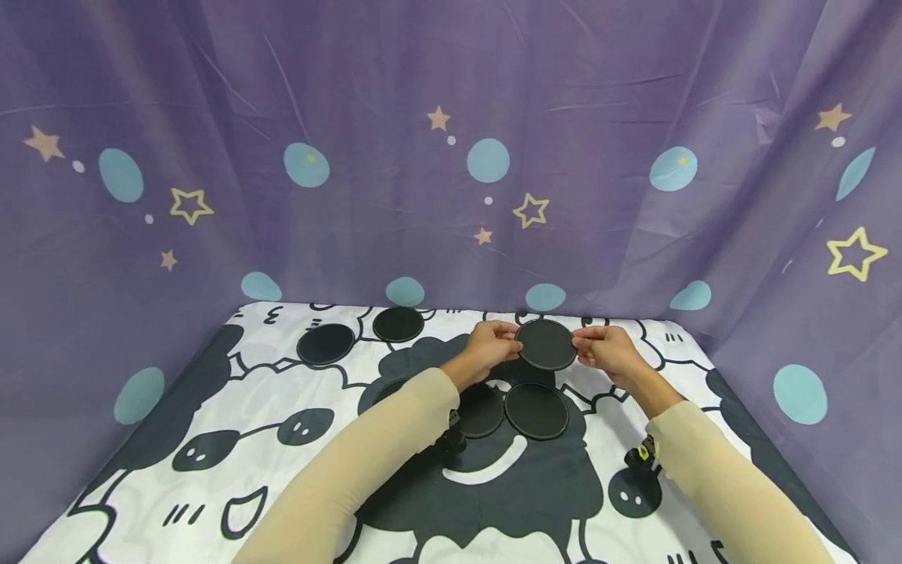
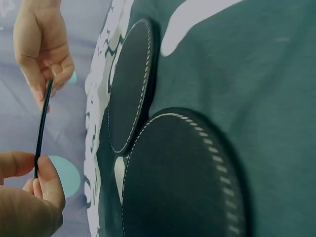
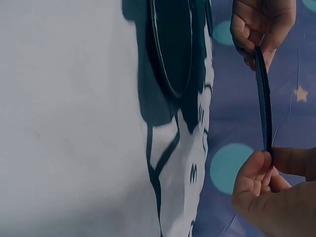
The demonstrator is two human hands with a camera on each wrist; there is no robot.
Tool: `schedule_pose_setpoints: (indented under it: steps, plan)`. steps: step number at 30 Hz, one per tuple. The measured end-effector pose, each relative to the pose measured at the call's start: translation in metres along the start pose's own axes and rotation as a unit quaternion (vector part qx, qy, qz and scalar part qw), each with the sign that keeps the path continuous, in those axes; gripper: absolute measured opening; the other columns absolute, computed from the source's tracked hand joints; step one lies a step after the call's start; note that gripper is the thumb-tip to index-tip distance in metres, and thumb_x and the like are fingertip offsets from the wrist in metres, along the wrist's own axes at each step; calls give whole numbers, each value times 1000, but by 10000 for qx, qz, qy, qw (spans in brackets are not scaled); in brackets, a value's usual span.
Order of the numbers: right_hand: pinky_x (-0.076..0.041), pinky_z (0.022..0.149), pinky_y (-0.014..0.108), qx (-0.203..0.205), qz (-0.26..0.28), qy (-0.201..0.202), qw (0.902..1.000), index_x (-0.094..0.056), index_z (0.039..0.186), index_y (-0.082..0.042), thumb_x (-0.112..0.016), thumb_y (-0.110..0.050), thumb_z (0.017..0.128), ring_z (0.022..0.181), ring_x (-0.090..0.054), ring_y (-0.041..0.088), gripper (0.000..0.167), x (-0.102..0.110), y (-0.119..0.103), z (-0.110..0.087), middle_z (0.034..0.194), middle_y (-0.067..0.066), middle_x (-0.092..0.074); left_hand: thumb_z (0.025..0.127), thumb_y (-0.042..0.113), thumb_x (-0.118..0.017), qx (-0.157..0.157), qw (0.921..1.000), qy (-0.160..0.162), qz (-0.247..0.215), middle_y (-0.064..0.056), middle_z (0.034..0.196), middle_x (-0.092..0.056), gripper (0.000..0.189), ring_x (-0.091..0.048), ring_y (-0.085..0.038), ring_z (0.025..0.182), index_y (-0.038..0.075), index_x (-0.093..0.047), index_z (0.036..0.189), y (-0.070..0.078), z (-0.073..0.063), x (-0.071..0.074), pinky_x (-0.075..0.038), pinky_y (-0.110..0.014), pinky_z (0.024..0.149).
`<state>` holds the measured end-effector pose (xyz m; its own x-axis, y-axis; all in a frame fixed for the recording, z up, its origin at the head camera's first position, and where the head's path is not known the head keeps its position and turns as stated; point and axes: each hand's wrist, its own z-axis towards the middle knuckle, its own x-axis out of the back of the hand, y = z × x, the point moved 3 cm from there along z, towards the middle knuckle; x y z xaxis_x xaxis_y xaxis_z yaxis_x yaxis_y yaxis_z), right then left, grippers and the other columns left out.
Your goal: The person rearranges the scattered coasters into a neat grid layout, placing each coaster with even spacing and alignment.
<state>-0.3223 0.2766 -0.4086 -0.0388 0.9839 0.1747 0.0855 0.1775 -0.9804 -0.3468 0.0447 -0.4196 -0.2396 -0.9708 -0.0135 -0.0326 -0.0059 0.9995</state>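
Note:
Between both hands a round black coaster (image 1: 546,345) is held up off the cloth, pinched at opposite edges. My left hand (image 1: 489,347) grips its left edge between thumb and fingers. At the right edge, my right hand (image 1: 609,352) does the same. Edge-on, the thin coaster (image 2: 43,126) shows in the left wrist view, and the held coaster (image 3: 264,98) likewise in the right wrist view. Below lie two black coasters side by side, a right one (image 1: 537,410) and a left one (image 1: 481,410) partly behind the left wrist. White stitching runs round their rims.
Two more black coasters, one (image 1: 326,344) at left and one (image 1: 398,324) farther back, lie on the cartoon-printed cloth (image 1: 296,486). Another dark rounded edge shows behind the left forearm, mostly hidden. A purple curtain (image 1: 395,94) hangs behind the table and at its sides.

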Motion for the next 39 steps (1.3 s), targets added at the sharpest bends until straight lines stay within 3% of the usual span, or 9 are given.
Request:
schedule_pose_setpoints:
  steps: [9, 16, 28, 39]
  plan:
    - [-61, 73, 24, 32, -270, -370, 9989, -53, 132, 15, -60, -2, 102, 79, -65, 12, 35, -25, 1, -30, 94, 4, -63, 87, -13, -69, -193, 9991, -251, 285, -14, 103, -59, 37, -64, -14, 76, -10, -64, 123, 4, -37, 23, -64, -30, 75]
    - [-61, 72, 26, 0, -121, -516, 9986, -55, 128, 13, -61, 1, 99, 79, -64, 15, 32, -45, 6, -49, 94, 8, -63, 86, -15, -69, -173, 9987, -362, 320, -18, 107, -59, 39, -64, -14, 76, -10, -62, 124, -1, -65, 42, -64, -31, 77]
    - [-61, 71, 26, 2, 134, -961, 9953, -55, 124, 14, -61, 5, 97, 79, -65, 17, 29, -79, 5, -73, 97, 12, -65, 87, -12, -72, 2, 9969, -516, 586, -19, 108, -59, 39, -67, -17, 80, -9, -62, 125, -9, -100, 75, -64, -33, 78]
    - [-63, 72, 29, -10, 304, -1376, 9900, -54, 122, 14, -62, 8, 96, 78, -67, 17, 27, -115, 10, -92, 94, 13, -66, 89, -8, -73, 239, 9957, -459, 768, -18, 108, -59, 36, -68, -17, 83, -8, -63, 123, -15, -129, 108, -64, -35, 77]
